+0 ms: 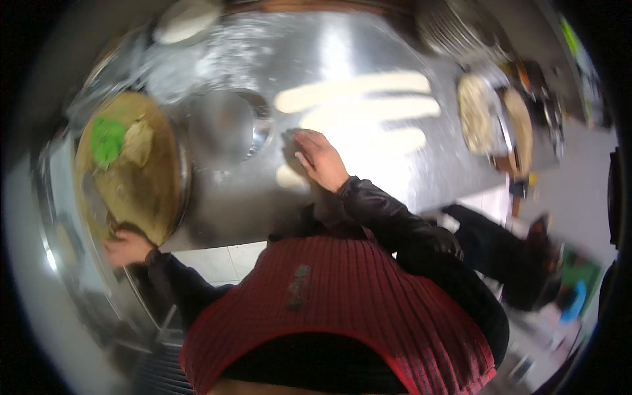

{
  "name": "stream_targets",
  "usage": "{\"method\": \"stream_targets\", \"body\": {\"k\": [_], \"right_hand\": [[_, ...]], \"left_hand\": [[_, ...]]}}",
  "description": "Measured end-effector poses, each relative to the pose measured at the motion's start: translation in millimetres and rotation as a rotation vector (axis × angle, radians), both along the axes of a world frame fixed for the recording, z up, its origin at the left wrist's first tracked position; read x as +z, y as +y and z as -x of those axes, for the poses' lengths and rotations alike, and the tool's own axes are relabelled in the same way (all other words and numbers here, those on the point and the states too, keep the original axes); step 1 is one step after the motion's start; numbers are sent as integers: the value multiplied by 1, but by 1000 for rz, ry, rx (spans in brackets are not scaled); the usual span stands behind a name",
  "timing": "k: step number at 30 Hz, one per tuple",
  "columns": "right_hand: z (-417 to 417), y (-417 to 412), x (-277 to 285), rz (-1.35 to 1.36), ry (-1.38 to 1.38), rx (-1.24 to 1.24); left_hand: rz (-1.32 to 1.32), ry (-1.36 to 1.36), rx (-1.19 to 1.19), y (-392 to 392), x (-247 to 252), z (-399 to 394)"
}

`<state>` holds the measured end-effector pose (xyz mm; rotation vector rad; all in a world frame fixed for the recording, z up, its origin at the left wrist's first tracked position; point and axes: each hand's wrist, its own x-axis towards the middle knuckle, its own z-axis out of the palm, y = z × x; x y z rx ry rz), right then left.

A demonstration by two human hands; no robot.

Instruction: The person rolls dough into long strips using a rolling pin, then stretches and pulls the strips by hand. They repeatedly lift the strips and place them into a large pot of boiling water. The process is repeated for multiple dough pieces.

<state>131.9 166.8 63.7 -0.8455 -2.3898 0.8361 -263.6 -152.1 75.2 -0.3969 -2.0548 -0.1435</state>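
Several long strips of pale dough (368, 109) lie side by side on the stainless steel worktop (237, 202). My right hand (323, 160), thumb apart from the fingers, is over the near-left dough strips; contact is not clear. Further left, a round wooden chopping board (143, 197) carries a green mass (107, 140), perhaps chopped greens, and a pale yellowish lump (138, 140). On the board's left side lies a knife (95, 197) with a broad blade. My left hand (128, 248) is at its handle by the near edge of the board; blur hides whether the fingers close on it.
A round metal vessel (222, 126) stands between board and dough. White flour (232, 54) dusts the far worktop, near a pale bowl (187, 22). A container of pale food (475, 116) and stacked metalware (459, 29) stand right. Another person in dark clothing (513, 256) is at lower right.
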Motion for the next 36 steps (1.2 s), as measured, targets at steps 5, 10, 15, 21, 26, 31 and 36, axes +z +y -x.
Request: {"method": "stream_targets", "body": {"k": [5, 10, 15, 21, 26, 31, 36], "right_hand": [[-83, -6, -6, -68, -83, -181], [-122, -31, -25, -21, -86, -350], [-116, -48, -18, 3, -91, -138], [-93, -30, -19, -165, 127, -92], [-177, 51, -56, -330, -101, -811], [-259, 100, -76, -162, -401, -1023], [-280, 118, -83, -41, -395, -931]], "left_hand": [[123, -81, 127, 5, -3, 0], [189, -84, 115, 20, 0, 7], [190, -144, 162, 7, -16, 23], [175, -19, -19, 22, 14, -12], [-176, -395, -708, 50, -48, -92], [55, -1036, -1118, 135, -62, -230], [133, -963, -1001, 176, -57, -219]]}}
